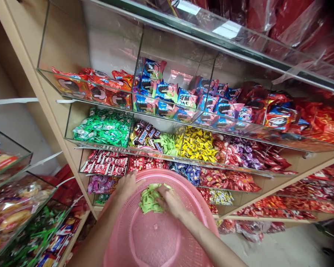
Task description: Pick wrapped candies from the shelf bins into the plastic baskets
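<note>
A round pink plastic basket (155, 244) with slotted sides fills the lower middle of the head view, tilted against the shelf front. My left hand (127, 184) is closed over its far left rim. Inside, a small heap of light green wrapped candies (149, 200) lies toward the far side. Closed fingers of my right hand (171, 199) are in the right part of this heap, gripping some candies; their tips are partly hidden. Similar light green candies (167, 144) lie in the shelf bin just beyond, beside Snickers bars (147, 135).
Clear-fronted bins hold green candies (104, 128), yellow candies (196, 144) and blue cookie packs (167, 92). A glass shelf edge (206, 160) runs above the basket's far rim. More stocked bins (25, 207) stand at left; tiled floor (281, 246) shows at lower right.
</note>
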Available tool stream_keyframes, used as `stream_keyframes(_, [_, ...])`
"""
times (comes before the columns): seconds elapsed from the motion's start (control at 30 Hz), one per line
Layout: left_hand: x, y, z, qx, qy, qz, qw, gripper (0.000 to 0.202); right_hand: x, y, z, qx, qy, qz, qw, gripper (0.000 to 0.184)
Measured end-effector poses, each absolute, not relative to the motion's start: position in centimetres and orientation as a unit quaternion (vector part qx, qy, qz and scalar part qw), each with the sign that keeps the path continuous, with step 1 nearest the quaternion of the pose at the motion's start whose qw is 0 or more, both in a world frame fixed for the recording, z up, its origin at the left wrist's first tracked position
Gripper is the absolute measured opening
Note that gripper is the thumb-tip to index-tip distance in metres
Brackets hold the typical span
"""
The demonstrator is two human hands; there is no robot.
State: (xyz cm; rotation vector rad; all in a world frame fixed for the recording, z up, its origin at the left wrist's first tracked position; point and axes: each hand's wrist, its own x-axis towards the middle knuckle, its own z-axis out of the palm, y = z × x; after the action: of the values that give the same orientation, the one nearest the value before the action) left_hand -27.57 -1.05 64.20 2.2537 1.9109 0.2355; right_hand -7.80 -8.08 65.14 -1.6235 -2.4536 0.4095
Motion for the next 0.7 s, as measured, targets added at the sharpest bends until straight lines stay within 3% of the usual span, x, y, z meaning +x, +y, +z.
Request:
stream_keyframes(0.5, [-27.5,-1.2,64.5,0.76,0.641,0.073,0.084,0.06,-8.1,-7.1,63.8,-0.565,-0.824,0.032,0.027,0.012])
stream_keyframes(0.7, [-27.4,-1.2,64.6,0.759,0.641,0.072,0.087,0.059,-7.9,-7.4,63.2,-0.569,-0.82,0.044,0.038,0.012])
